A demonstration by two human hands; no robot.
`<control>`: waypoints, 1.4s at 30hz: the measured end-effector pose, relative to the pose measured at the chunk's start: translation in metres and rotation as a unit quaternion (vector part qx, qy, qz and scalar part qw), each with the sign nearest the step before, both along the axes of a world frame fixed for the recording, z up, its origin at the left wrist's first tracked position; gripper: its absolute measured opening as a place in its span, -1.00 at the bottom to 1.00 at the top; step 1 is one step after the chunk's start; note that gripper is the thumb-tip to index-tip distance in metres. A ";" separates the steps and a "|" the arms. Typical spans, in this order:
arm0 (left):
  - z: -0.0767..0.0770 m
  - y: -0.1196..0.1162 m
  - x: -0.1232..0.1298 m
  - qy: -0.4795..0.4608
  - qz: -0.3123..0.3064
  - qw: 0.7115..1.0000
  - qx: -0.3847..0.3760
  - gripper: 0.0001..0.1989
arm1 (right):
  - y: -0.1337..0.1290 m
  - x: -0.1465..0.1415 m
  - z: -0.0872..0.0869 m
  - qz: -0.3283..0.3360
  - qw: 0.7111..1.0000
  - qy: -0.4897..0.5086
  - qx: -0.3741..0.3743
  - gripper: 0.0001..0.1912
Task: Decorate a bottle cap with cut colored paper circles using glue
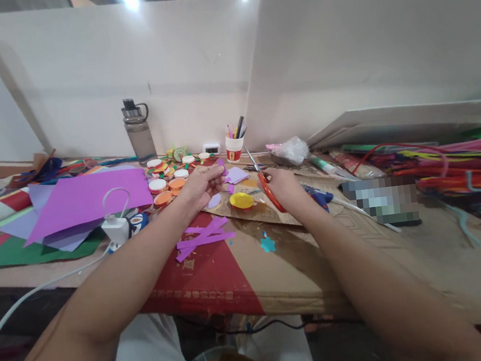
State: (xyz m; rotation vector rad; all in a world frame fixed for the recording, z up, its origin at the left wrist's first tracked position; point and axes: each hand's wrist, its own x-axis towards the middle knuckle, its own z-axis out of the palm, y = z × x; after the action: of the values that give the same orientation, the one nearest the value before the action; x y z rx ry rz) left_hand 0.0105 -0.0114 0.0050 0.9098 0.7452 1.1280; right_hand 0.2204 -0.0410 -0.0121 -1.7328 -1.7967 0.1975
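Right grip (283, 188) around orange scissors (269, 192)

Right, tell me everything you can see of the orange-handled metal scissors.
The orange-handled metal scissors have silvery blades and plastic-looking loops. The right hand grips them by the loops above the brown cardboard, blades slanting away towards the white-and-red paper cup. Whether they are open is too small to tell.

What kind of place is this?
It looks like a craft table, maybe in a workshop. You can see orange-handled scissors in the right hand, cut purple strips, and big sheets of colored paper.
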 end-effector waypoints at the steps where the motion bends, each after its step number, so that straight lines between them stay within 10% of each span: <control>1: -0.001 0.000 0.001 0.002 -0.005 1.000 0.001 -0.91 | 0.002 0.003 -0.001 -0.029 0.998 -0.045 -0.018 -0.78; 7: -0.004 0.001 0.004 0.000 0.002 1.000 -0.009 -0.87 | 0.008 0.008 -0.014 -0.069 0.985 -0.131 -0.087 -0.68; 19: -0.002 -0.001 0.001 -0.040 0.051 0.998 -0.004 -0.88 | -0.018 -0.032 0.002 0.167 0.960 0.216 0.070 -0.65; 27: -0.004 -0.013 0.012 -0.065 -0.016 0.997 0.027 -0.82 | -0.031 -0.053 0.007 0.178 0.897 0.392 0.101 -0.51; 42: -0.012 -0.032 0.024 -0.018 -0.016 0.997 0.074 -0.85 | -0.029 -0.052 0.007 0.139 0.910 0.378 0.100 -0.56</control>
State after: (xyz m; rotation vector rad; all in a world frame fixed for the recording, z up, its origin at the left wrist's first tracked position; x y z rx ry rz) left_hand 0.0343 -0.0429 -0.0068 1.0187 0.6210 1.1795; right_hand 0.1686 -0.0704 -0.0053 -1.0292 -1.3935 0.6768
